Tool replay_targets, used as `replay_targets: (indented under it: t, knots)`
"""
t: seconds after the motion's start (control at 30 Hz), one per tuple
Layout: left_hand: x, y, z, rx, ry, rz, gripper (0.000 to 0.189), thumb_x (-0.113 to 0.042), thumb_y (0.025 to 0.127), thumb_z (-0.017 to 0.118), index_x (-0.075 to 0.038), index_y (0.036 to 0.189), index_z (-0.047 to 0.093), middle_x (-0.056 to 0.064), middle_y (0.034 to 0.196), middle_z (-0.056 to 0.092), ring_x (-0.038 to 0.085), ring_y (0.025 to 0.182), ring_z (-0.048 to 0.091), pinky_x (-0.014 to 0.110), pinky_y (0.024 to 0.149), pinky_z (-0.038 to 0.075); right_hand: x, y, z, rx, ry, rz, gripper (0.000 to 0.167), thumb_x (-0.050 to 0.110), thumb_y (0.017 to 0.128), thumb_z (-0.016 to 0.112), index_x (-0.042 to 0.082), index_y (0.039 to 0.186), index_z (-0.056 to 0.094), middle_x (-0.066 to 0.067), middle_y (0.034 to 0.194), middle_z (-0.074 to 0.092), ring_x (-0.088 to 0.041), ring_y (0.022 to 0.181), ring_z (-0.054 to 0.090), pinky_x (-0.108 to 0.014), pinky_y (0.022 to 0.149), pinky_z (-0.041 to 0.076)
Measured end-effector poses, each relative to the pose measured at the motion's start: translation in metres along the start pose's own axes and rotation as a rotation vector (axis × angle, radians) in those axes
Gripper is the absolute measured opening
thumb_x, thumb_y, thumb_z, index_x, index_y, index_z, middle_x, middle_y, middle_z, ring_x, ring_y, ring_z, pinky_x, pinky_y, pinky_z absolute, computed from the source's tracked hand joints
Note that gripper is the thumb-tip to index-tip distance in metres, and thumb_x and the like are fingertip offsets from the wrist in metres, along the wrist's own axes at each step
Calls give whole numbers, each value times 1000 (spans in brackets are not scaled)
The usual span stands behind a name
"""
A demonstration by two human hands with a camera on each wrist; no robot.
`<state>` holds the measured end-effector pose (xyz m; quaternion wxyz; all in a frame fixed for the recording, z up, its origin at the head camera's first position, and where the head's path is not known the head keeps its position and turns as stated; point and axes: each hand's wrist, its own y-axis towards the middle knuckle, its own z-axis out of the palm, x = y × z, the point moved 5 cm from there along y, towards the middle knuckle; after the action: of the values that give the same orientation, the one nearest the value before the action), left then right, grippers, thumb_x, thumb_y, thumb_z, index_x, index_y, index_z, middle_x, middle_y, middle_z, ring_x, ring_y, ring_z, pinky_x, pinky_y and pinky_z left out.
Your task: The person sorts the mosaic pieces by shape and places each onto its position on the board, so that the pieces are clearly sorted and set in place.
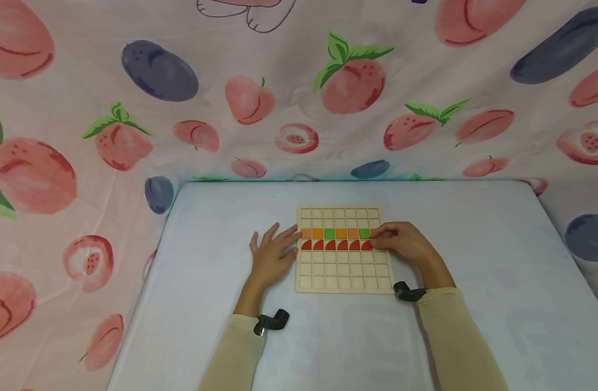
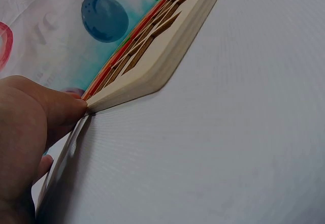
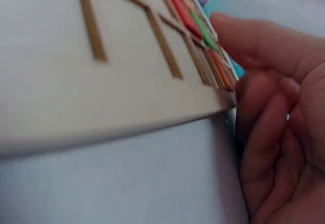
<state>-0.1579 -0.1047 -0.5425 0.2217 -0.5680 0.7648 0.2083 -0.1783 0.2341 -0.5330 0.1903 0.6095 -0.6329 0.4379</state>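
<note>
A pale wooden grid board (image 1: 345, 282) lies on the table, seen whole in the head view. One row holds orange and green square tiles (image 1: 329, 233); the row below has red quarter-circle tiles (image 1: 330, 245). My left hand (image 1: 271, 258) has its fingers spread, thumb and fingertips at the board's left edge. In the left wrist view the thumb (image 2: 68, 107) meets the board's edge. My right hand (image 1: 408, 241) reaches over the right edge with bent fingers, the tips close together at the end of the tile rows. I cannot tell whether they pinch a tile.
A white cloth covers the table (image 1: 211, 228). Behind it and at the sides hangs a fruit-printed curtain (image 1: 201, 65). Each wrist wears a black camera mount, the left one (image 1: 274, 321) over the table and the right one (image 1: 408, 291) by the board's lower right corner.
</note>
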Motion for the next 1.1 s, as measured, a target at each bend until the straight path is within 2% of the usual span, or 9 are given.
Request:
replay_targets:
  t: [0.17,0.37,0.73,1.1]
  knots:
    - [-1,-2,0,9,1,-4,44,-29,100,59,-33,143,60,-16,157,47,23,157,23,65,121,-5,0,-2,2,22,-1,3,31,29,80,87,12,104,78,1,70,51,-21,77,48,-32,71,39]
    - [-2,-2,1,7,7,-6,44,-29,100,59,-33,143,61,-16,157,48,23,157,23,65,121,-5,2,-4,2,38,-19,-6,31,25,77,89,12,104,79,4,65,43,-17,70,43,-31,69,37]
    - [-2,-2,-1,-3,-8,-6,43,-29,100,59,-32,142,61,-15,156,48,24,157,23,65,121,-5,2,-1,4,38,-53,-27,28,25,78,88,14,103,79,3,67,43,-20,72,44,-31,66,35]
    - [-1,-1,0,0,2,-9,43,-30,100,59,-33,143,61,-16,157,48,24,157,23,65,121,-5,1,0,3,52,-38,-14,28,24,79,88,13,103,79,2,69,44,-20,73,45,-33,73,37]
